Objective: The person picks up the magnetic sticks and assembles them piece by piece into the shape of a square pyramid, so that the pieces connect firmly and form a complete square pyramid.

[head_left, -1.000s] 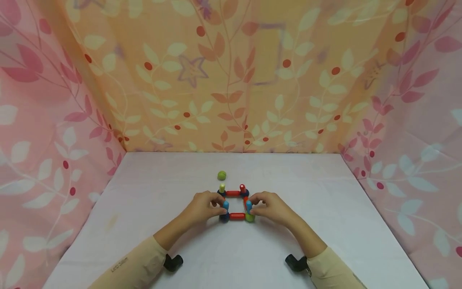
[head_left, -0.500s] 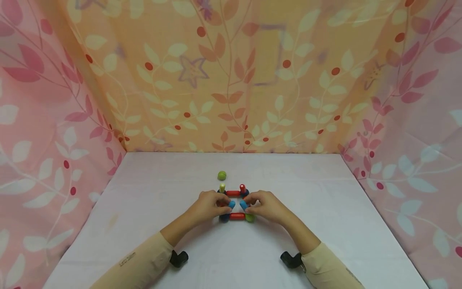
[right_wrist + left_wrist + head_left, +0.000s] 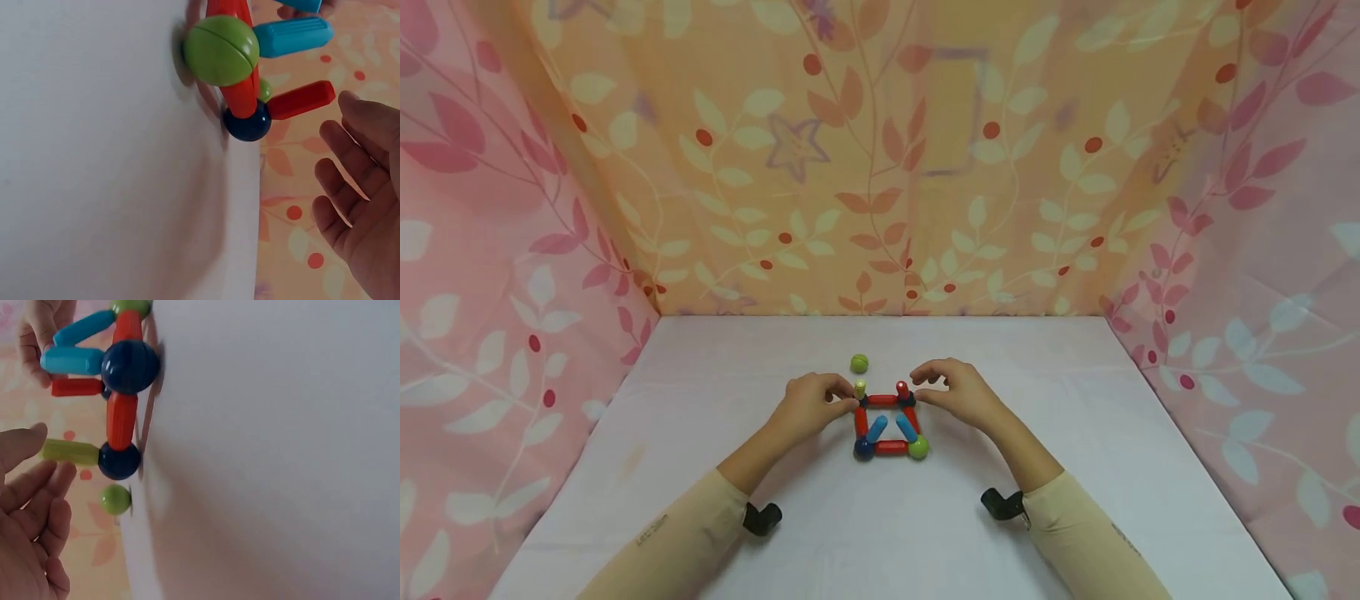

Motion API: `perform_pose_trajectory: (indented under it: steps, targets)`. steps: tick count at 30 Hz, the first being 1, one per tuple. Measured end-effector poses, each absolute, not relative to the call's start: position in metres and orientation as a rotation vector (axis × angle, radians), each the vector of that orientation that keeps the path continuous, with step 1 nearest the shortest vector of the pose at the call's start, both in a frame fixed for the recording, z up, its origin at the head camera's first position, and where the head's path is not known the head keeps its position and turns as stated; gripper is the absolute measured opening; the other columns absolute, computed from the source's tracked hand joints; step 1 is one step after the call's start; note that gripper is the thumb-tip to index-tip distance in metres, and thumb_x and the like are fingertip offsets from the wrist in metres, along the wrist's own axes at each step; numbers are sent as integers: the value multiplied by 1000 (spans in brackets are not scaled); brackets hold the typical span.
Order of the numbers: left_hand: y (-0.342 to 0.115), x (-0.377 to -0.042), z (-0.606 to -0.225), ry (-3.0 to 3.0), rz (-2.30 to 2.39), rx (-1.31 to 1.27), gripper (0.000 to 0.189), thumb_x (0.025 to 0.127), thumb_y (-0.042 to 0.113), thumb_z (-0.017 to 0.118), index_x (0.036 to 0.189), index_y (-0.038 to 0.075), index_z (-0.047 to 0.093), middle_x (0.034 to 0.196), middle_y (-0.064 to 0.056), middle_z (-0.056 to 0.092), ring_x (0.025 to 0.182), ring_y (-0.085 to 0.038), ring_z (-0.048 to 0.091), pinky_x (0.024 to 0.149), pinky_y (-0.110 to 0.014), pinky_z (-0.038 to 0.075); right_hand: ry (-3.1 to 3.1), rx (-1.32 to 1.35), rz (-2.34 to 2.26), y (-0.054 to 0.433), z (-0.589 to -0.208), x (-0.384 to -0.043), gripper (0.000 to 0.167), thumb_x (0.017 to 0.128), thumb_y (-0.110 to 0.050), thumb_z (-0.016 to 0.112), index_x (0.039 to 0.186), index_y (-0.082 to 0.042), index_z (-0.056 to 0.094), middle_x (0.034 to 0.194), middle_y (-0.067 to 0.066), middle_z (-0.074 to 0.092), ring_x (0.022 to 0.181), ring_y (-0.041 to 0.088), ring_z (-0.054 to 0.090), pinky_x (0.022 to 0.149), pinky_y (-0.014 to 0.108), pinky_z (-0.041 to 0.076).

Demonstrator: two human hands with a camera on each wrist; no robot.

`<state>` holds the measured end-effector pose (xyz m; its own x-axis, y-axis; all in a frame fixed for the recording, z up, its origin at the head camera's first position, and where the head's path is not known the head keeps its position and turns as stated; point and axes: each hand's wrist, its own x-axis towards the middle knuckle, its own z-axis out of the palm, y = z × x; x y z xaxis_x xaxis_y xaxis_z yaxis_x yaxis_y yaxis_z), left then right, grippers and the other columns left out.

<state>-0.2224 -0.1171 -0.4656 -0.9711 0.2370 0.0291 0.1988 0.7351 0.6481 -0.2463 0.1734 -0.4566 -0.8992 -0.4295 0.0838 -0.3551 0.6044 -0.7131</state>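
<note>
In the head view a square of red magnetic sticks joined by balls lies on the table. Two blue sticks lean inward from the near dark blue ball and the green ball. My left hand is at the far left corner, thumb and fingertip on either side of the yellow-green stick, seemingly pinching its end. Near the far right corner, my right hand has its fingers spread beside the upright red stick, with a gap between them.
A loose green ball sits beyond the far left corner. Black wrist-mounted pieces stick out from both sleeves. A patterned cloth hangs behind the white table and along its sides.
Both blue sticks were upright in my hands, then tilted inward and released. My hands moved away from me, to the far corners; the right one opened.
</note>
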Motion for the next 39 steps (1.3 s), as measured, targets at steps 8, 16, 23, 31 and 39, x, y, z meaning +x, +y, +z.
perform_pose_trajectory:
  steps: [8, 16, 23, 31, 39]
  targets:
    - [-114, -246, -474, 2919, 977, 444, 22, 88, 32, 81, 108, 24, 78, 97, 13, 74, 93, -18, 61, 90, -45, 35, 2686, -702, -1073, 163, -472, -267, 32, 92, -23, 78, 124, -20, 74, 118, -8, 70, 113, 21, 58, 100, 49, 48]
    - [-101, -256, -477, 2853, 881, 635, 18, 88, 32, 82, 106, 28, 80, 88, 16, 69, 92, -17, 58, 86, -43, 38, 2668, -766, -1065, 158, -477, -271, 24, 92, -24, 78, 115, -28, 77, 109, -10, 70, 110, 23, 59, 99, 50, 49]
    - [-93, -260, -480, 2835, 815, 721, 19, 88, 33, 81, 107, 30, 81, 86, 19, 70, 86, -15, 55, 81, -41, 34, 2610, -835, -1076, 158, -475, -269, 20, 91, -25, 80, 110, -30, 78, 105, -9, 71, 109, 27, 60, 96, 51, 49]
    - [-95, -258, -481, 2834, 873, 724, 16, 88, 32, 82, 104, 29, 81, 86, 21, 69, 90, -14, 55, 82, -40, 34, 2620, -895, -1033, 158, -474, -270, 21, 90, -24, 81, 109, -30, 79, 103, -13, 70, 106, 26, 60, 92, 45, 50]
    - [-99, -252, -481, 2834, 955, 675, 20, 89, 34, 81, 108, 30, 80, 94, 17, 69, 95, -15, 56, 86, -41, 35, 2622, -933, -1007, 158, -474, -269, 21, 91, -24, 80, 111, -28, 78, 104, -13, 71, 106, 24, 60, 90, 43, 50]
